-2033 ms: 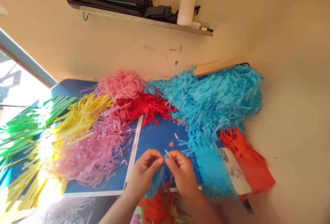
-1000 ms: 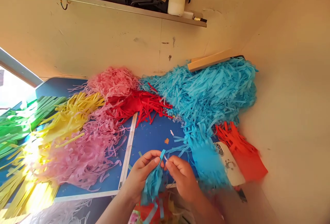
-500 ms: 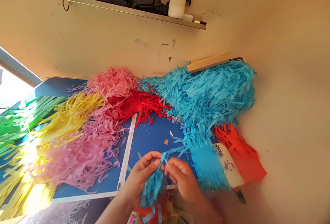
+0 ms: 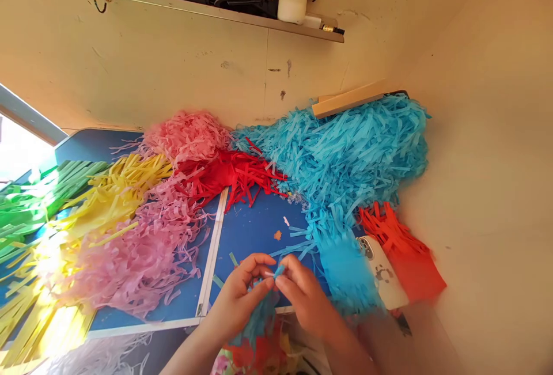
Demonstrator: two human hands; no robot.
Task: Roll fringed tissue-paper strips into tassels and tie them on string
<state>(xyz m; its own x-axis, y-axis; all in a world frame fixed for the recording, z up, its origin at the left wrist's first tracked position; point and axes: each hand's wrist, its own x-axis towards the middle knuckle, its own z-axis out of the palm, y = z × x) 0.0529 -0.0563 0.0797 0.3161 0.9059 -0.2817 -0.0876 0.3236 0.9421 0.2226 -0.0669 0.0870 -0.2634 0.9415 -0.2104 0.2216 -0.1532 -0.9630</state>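
Near the table's front edge, my left hand (image 4: pixel 244 288) and my right hand (image 4: pixel 302 291) meet, fingertips almost touching. Between them is the twisted top of a blue tissue paper tassel (image 4: pixel 259 320), whose fringe hangs below my left hand. A short pale strip shows at the pinch. Both hands have thumb and fingers closed on the tassel's top. Just right of my right hand lies a fringed blue tissue sheet (image 4: pixel 345 271), beside a phone in a pale case (image 4: pixel 382 274). Below the tassel, red and other coloured paper shows in part.
A large heap of blue fringe (image 4: pixel 354 156) covers the back right of the blue table (image 4: pixel 254 231). Red (image 4: pixel 233 176), pink (image 4: pixel 185 136), lilac (image 4: pixel 142 254), yellow (image 4: pixel 112 196) and green (image 4: pixel 52 190) fringes lie leftward. Orange-red fringed paper (image 4: pixel 415 265) lies by the phone. A wall shelf (image 4: pixel 194 9) hangs above.
My right hand has moved up and in toward my left fingertips. The tassel's blue loop, upright before, is now pinched down between both hands. The view has shifted slightly.
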